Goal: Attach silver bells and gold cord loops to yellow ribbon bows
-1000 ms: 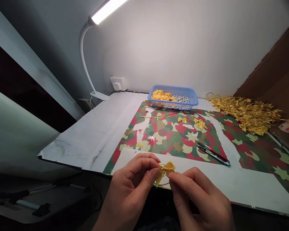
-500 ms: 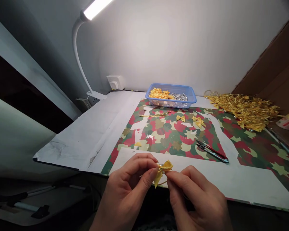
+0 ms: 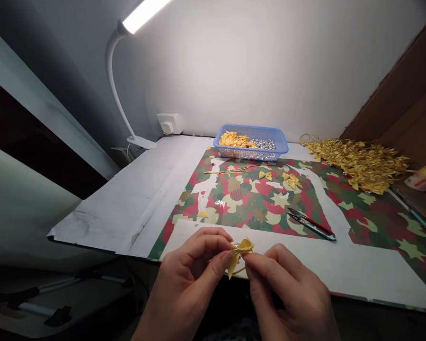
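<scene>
A small yellow ribbon bow [image 3: 246,246] is held between my two hands above the table's front edge. My left hand [image 3: 195,270] pinches its left side between thumb and fingers. My right hand [image 3: 287,284] has thumb and forefinger pressed together at the bow's right lower side, where a thin gold cord [image 3: 240,271] loops below. Something shiny, perhaps a bell or bead, shows partly behind the bow; the fingertips hide the rest. Further off lie one loose bow [image 3: 265,175], a small cluster of bows [image 3: 291,180] and several gold cords [image 3: 230,171].
Thread snips [image 3: 311,224] lie right of centre on the patterned mat [image 3: 248,208]. A blue basket [image 3: 282,146] with yellow bows and silver beads stands by the wall. At the back right is a heap of gold bows [image 3: 362,163]. A lamp [image 3: 111,71] lights the table from the left.
Both hands keep their pinch on the bow, almost in the same place. The whole view has shifted very slightly.
</scene>
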{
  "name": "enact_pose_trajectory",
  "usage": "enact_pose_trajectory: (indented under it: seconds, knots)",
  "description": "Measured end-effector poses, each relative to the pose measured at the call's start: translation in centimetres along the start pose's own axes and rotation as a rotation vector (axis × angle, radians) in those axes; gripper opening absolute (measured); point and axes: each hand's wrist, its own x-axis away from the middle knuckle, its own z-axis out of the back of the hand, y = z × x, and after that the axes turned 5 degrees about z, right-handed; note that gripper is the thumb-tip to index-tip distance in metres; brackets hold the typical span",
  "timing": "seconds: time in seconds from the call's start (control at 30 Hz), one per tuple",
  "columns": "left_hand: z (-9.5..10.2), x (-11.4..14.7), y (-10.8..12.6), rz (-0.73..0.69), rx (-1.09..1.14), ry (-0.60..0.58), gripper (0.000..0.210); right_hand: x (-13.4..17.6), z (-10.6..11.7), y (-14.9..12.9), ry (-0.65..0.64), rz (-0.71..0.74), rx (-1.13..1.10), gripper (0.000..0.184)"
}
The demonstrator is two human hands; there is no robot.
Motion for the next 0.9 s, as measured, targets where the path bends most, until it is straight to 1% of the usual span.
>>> enact_pose_trajectory:
  seconds: [0.1,0.3,0.37,0.43,0.6,0.67,0.8,0.9]
  knots:
    - [-0.05,-0.05,0.29,-0.008,0.009,-0.011,0.011,0.07,-0.1,0.11,0.014,-0.004,-0.031,0.02]
    - [0.23,-0.49,0.94,0.116,0.073,-0.194,0.016,0.42,-0.2,0.64,-0.005,-0.011,-0.04,0.02]
    - [0.29,-0.63,0.87,0.145,0.115,-0.227,0.017,0.46,-0.17,0.75,-0.011,-0.008,-0.034,0.02]
    - [0.17,-0.64,0.68,0.132,0.139,-0.207,0.015,0.43,-0.15,0.77,-0.008,-0.001,-0.03,0.021]
    - [-0.51,-0.15,0.23,-0.005,0.126,-0.013,0.009,0.23,-0.19,0.6,0.02,-0.001,-0.032,0.021]
    - [-0.62,0.06,0.21,-0.04,0.095,0.034,0.011,0.18,-0.21,0.55,0.032,0.008,-0.034,0.021]
    - [-0.44,0.09,0.28,-0.1,-0.014,0.029,0.015,0.17,-0.23,0.54,0.038,0.01,-0.023,0.02]
    - [-0.26,0.04,0.28,-0.108,-0.068,0.037,0.014,0.18,-0.14,0.59,0.024,0.014,-0.005,0.02]
